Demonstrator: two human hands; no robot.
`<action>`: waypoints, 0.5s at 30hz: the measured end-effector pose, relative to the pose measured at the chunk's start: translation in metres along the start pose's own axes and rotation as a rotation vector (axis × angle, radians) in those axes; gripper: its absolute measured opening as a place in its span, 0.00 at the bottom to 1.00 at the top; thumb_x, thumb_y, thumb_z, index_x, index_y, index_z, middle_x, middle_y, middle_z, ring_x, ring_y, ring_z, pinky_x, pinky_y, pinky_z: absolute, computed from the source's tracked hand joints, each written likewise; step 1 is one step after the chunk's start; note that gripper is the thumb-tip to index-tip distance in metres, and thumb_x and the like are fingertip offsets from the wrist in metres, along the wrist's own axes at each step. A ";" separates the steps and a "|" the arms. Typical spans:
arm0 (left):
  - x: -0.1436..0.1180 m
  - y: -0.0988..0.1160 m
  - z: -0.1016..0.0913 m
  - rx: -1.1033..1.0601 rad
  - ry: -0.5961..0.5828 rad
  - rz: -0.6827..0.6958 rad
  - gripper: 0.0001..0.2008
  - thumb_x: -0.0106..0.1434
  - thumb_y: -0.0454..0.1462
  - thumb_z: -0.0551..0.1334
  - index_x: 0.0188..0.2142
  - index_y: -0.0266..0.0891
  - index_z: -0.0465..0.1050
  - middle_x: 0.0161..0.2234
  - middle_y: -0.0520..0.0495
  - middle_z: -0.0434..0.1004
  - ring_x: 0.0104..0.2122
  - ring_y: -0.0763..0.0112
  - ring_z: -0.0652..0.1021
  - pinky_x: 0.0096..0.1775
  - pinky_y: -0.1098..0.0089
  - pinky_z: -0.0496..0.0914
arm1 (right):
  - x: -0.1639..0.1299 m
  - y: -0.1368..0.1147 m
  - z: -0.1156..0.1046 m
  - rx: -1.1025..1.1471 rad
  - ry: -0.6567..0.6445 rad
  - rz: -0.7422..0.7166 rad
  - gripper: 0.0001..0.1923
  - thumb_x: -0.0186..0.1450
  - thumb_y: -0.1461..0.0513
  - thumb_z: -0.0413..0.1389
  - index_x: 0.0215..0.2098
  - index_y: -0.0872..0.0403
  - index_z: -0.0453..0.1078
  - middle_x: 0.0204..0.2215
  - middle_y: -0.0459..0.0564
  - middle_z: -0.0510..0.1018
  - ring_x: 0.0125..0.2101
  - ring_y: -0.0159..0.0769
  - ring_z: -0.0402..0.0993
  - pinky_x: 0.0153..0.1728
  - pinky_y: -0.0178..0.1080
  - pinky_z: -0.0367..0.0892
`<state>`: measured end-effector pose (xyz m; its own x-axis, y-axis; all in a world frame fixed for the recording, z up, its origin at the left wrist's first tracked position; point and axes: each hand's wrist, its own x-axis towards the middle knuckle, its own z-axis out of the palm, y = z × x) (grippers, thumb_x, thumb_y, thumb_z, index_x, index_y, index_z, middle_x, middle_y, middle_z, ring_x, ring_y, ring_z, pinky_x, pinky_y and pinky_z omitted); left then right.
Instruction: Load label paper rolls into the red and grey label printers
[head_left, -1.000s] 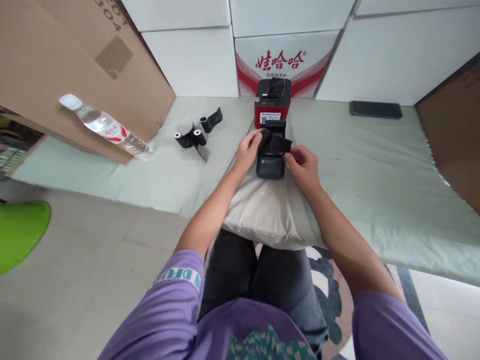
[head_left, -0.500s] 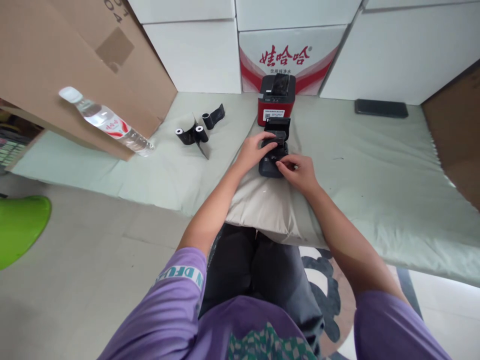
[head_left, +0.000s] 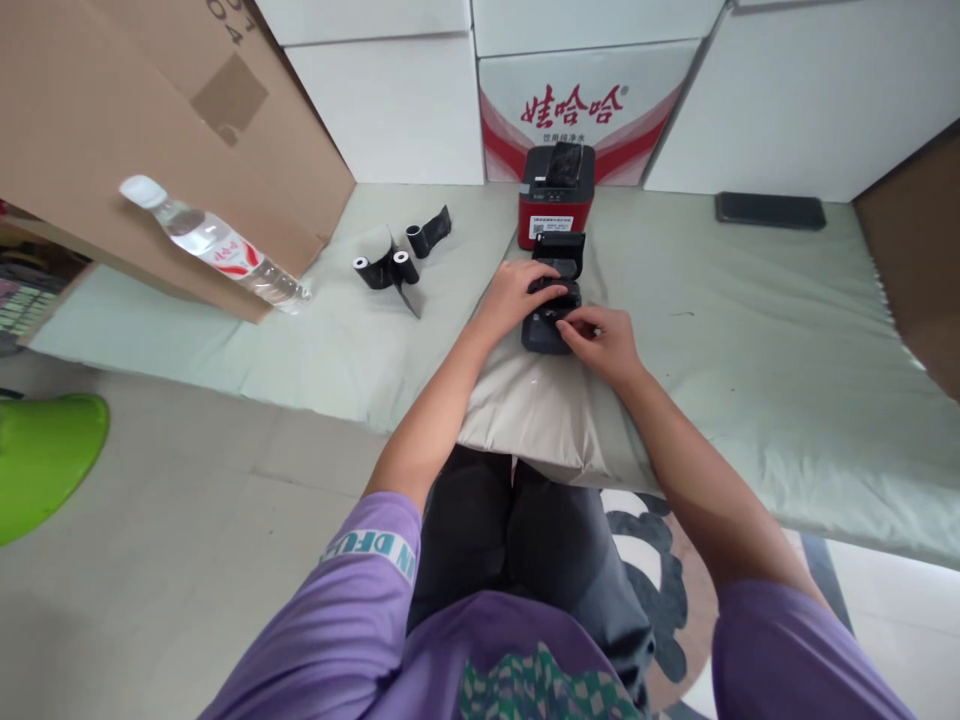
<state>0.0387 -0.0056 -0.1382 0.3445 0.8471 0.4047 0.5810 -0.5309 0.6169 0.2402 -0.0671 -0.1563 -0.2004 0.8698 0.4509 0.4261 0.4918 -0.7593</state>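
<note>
A small black printer (head_left: 546, 334), its lid (head_left: 564, 246) flipped up at the back, stands near the front edge of the covered table. From its left side, my left hand (head_left: 513, 297) reaches over the open compartment, with thumb and fingers against the printer. My right hand (head_left: 601, 340) is at the printer's front right, thumb and forefinger pinched together. Whatever lies between those fingertips is too small and dark to make out. Dark parts inside the compartment are partly covered by my fingers. Right behind stands a red and black printer (head_left: 556, 192) with dark film on top.
To the left lie black paper rolls (head_left: 405, 267) and another partly unrolled black roll (head_left: 429, 235). A water bottle (head_left: 217, 243) leans beside a large cardboard box (head_left: 150, 120). White boxes (head_left: 390, 110) line the back. A black phone (head_left: 770, 211) lies at the right.
The view has shifted slightly. My left fingers have moved a little over the compartment, while my right hand keeps its pinch at the printer's front right.
</note>
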 end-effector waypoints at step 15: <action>-0.006 0.008 -0.020 0.098 -0.177 -0.029 0.14 0.70 0.38 0.65 0.51 0.46 0.87 0.53 0.41 0.87 0.60 0.52 0.79 0.66 0.48 0.63 | 0.001 0.002 -0.002 -0.025 0.021 -0.013 0.13 0.65 0.52 0.62 0.28 0.51 0.77 0.19 0.45 0.74 0.21 0.31 0.62 0.26 0.39 0.60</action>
<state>0.0262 -0.0156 -0.1220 0.4454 0.8574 0.2577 0.6586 -0.5087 0.5545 0.2426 -0.0658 -0.1566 -0.1875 0.8622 0.4706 0.4452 0.5017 -0.7417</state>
